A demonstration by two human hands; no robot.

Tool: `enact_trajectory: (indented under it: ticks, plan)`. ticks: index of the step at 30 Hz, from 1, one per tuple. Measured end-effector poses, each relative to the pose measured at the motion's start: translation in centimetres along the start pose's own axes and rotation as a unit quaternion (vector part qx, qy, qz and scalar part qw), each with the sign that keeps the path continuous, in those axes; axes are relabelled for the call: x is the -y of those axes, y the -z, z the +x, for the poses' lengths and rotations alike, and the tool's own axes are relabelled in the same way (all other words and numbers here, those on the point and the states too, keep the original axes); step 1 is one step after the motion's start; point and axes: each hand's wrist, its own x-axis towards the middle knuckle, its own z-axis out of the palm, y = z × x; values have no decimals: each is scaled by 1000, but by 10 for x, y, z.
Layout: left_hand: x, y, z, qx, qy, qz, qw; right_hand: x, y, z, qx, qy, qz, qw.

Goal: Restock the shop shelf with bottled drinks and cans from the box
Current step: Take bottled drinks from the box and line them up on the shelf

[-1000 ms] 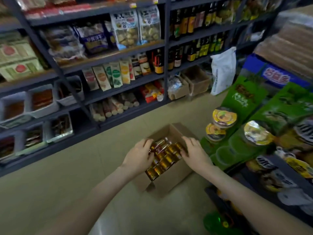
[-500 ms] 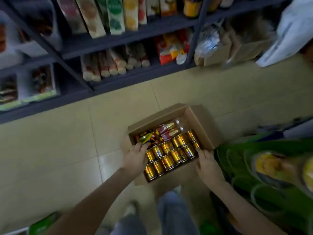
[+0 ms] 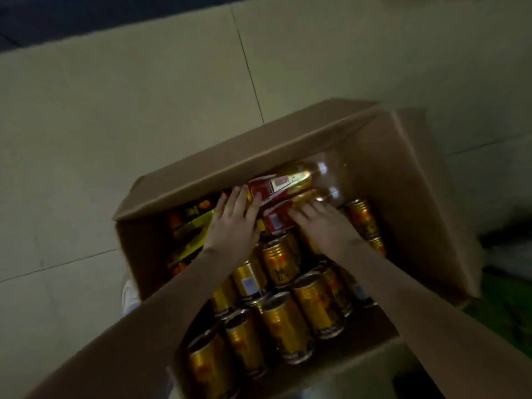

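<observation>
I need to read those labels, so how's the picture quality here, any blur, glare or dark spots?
Head view: dim overall; motion blur softens the left hand, right hand and red-labelled bottles; glare spots on the bottles' clear necks; the gold cans near the camera are shadowed, print unreadable.

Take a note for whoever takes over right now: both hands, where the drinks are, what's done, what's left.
Left hand: straight fingers touch the upper bottle.
Right hand: fingers lie over the lower bottle; grip unclear.
Both bottles lie along the far side of the box; cans fill the near part.
Done: no drink lifted out yet.
Left: move bottles, then cans, to the shelf, which is out of view.
</observation>
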Motion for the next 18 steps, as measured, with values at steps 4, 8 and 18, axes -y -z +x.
enact_trajectory:
  ticks: [4,8,18]
  plan:
    - [24,-31,13,-12,9,-70,997,1,-29,51,34,-9,-68,997]
    - [29,-43,13,-76,-34,-70,994,7,-44,67,-5,-6,-108,994]
    - [7,-7,-5,-58,-75,-41,995,1,-27,40,-82,7,-58,995]
